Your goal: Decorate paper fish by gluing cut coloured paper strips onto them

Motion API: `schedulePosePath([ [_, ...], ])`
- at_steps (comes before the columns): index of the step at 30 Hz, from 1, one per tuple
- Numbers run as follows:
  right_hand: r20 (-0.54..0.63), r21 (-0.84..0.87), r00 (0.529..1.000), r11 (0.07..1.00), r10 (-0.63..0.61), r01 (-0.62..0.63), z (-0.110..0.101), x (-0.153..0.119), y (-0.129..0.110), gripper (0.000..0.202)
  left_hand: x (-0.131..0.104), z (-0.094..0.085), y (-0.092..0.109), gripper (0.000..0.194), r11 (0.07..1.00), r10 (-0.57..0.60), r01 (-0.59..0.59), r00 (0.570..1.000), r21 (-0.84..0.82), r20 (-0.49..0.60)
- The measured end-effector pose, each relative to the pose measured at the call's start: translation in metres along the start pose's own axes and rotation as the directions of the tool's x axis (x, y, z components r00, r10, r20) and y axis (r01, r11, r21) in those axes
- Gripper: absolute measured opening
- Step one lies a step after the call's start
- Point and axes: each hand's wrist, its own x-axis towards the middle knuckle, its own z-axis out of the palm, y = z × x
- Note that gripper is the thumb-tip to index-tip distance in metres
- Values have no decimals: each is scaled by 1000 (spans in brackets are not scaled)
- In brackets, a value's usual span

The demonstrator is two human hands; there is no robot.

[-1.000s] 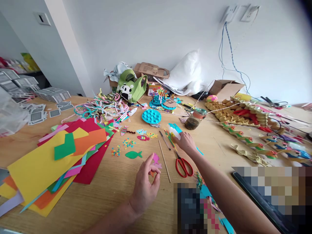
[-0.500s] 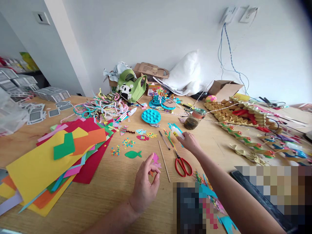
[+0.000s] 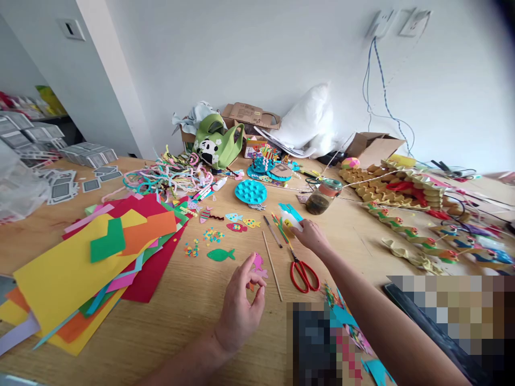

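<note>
My right hand [image 3: 311, 235] is closed around a small white bottle with a yellow label [image 3: 290, 219], low over the wooden table. My left hand [image 3: 240, 300] hovers nearer to me, fingers loosely curled and apart, with nothing in it. Just beyond it lie pink paper fish [image 3: 258, 262], partly hidden by the fingers. A green paper fish [image 3: 220, 254] lies to their left. A thin wooden stick [image 3: 272, 265] and red-handled scissors [image 3: 304, 274] lie between the hands. A paintbrush [image 3: 273, 231] rests left of the bottle. Decorated paper fish [image 3: 236, 228] lie farther back.
Stacked coloured paper [image 3: 60, 262] covers the left side. A blue paper plate [image 3: 250, 192] and a glass jar of dark liquid [image 3: 322, 199] stand farther back. Egg cartons [image 3: 374, 187] fill the right. Pipe cleaners [image 3: 164, 174] and a green panda bag [image 3: 219, 142] are behind.
The whole view has shifted very slightly. Both hands keep practically the same pose, and the bottle stays in my right hand.
</note>
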Motion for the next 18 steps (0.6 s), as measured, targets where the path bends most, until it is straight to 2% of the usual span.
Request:
schedulePosePath([
  [18, 34, -35, 999, 999, 14, -13, -1, 2, -7, 34, 1, 1, -2, 67, 1000, 5, -5, 1000, 1, -2],
])
